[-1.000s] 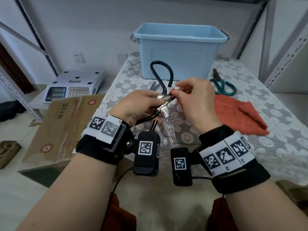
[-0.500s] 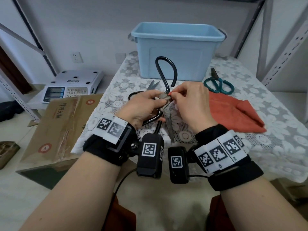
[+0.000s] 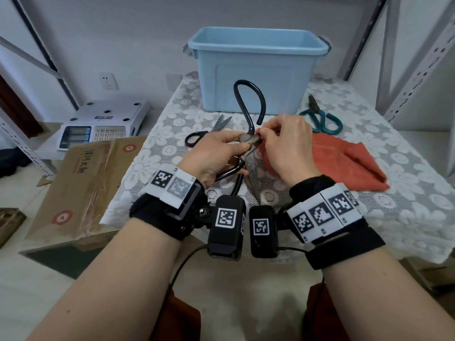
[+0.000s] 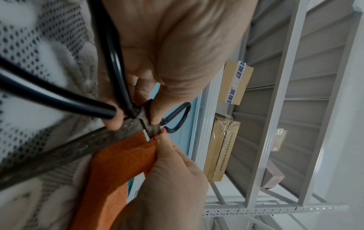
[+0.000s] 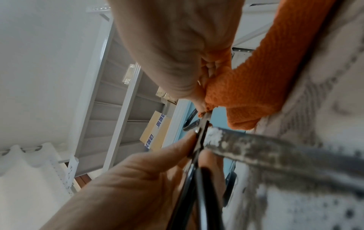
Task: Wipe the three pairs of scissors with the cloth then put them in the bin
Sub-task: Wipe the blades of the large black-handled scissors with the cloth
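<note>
Large black-handled iron scissors with rusty blades are held above the table, blades pointing toward me. My left hand grips them near the pivot. My right hand pinches a corner of the orange cloth against the blade base; the cloth trails down to the table. Small black-handled scissors lie behind my left hand. Green-handled scissors lie at the back right. The light blue bin stands at the far edge.
A lace tablecloth covers the table. A white electronic scale and a flattened cardboard box sit to the left, below table level. Grey metal shelving posts rise on the right.
The cloth pinch has stayed at the blade base while both hands shifted slightly; the scissors' upper handle loop now stands more upright before the bin.
</note>
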